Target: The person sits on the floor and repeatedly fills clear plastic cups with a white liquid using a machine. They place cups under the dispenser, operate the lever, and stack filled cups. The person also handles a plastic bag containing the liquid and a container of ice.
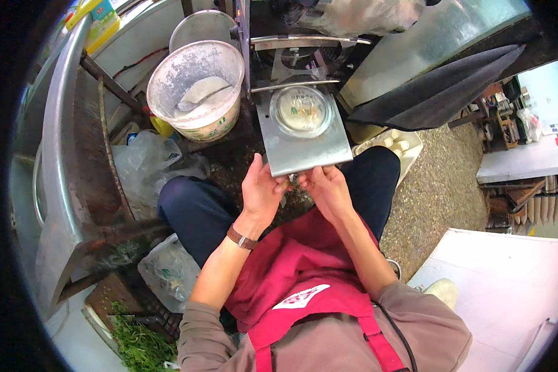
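In front of me a flat metal plate (307, 151) juts out from a dark metal frame, with a round glass lid or dish (302, 111) resting on it. My left hand (262, 186) is at the plate's near left corner, its thumb raised and its fingers curled under the edge. Beside it, my right hand (326, 188) has its fingers at the near edge, towards the right corner. Between my fingertips shows a small shiny piece, too small to name. Whether either hand grips the plate or that piece cannot be told.
To the left stands a plastic bucket (158, 100) of white powder with a metal spoon (202, 100). Plastic bags (144, 162) lie beside my left knee. A dark cloth (437, 93) hangs at right above a white tray (416, 153). Leafy greens (142, 342) lie at lower left.
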`<state>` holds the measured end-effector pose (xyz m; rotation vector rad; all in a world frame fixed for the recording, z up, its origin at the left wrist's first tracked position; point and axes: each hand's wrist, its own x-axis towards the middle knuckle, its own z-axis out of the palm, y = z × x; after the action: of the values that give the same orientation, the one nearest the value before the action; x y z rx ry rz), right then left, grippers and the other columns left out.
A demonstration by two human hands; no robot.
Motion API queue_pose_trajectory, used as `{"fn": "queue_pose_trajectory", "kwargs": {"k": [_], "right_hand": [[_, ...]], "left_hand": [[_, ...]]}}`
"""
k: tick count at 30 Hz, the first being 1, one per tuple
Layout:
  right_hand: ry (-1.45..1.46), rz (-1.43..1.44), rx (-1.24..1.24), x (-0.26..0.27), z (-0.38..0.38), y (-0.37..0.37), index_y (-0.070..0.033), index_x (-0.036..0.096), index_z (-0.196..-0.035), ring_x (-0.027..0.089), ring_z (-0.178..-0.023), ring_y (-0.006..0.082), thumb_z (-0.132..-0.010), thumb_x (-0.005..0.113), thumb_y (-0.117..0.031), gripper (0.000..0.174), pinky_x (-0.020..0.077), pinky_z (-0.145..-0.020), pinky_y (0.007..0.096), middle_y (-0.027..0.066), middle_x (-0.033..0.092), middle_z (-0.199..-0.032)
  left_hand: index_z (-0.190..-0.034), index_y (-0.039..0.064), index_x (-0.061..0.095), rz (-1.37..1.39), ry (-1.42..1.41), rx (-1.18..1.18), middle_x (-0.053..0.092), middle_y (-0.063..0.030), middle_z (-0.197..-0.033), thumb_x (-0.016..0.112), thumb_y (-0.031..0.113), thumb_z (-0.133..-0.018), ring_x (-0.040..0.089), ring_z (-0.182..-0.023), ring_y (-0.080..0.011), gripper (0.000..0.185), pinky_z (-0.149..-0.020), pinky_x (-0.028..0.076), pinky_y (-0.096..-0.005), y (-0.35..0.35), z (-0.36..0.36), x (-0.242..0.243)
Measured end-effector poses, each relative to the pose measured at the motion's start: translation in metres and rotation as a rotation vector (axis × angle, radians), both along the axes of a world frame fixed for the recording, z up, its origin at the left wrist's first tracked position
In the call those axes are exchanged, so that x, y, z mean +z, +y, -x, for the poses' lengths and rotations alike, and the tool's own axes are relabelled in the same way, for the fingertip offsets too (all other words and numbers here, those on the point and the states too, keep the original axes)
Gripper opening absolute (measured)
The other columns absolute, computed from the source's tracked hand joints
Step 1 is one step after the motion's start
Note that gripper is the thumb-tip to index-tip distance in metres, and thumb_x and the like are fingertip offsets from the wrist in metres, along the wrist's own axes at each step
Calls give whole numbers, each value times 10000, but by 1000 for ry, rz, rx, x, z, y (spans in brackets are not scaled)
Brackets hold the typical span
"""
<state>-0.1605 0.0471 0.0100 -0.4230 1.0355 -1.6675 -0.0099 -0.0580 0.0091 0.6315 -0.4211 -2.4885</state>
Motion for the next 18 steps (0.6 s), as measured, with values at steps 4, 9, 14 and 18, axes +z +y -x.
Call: {"fn": "queue_pose_trajectory", "kwargs": {"k": [4,9,14,18], "right_hand": [[-51,-6,-28,3,2,-16,-14,623,-1203,658,-927,177,-1125,535,-227,243,548,-868,339,76,690,-1038],[-24,-109,80,27,-1,-9,8,635,-1246,699,-904,181,-1122,541,-241,294,571,-870,340,117,742,-1076],[463,-217,295,80,2,-3,26,699,-1191,737,-845,171,-1100,586,-223,287,596,-724,305,96,783,-1034],[1611,105,47,103,13,-47,23,637,-1326,628,-1211,401,-1006,674,-251,423,502,-1025,456,230,664,-1327]], "left_hand": [[-1103,100,634,22,41,-31,444,25,-801,389,657,-1057,408,-696,-136,610,-786,393,-353,-1,0,5],[-1077,120,621,4,-10,2,450,26,-813,385,655,-1060,407,-705,-137,584,-799,388,-348,-1,3,9],[-1113,117,640,-8,-47,56,473,34,-814,389,640,-1065,422,-704,-139,581,-791,395,-349,1,8,6],[-1118,102,661,-35,62,-20,500,25,-806,399,631,-1065,439,-696,-152,593,-799,409,-357,1,6,-1]]}}
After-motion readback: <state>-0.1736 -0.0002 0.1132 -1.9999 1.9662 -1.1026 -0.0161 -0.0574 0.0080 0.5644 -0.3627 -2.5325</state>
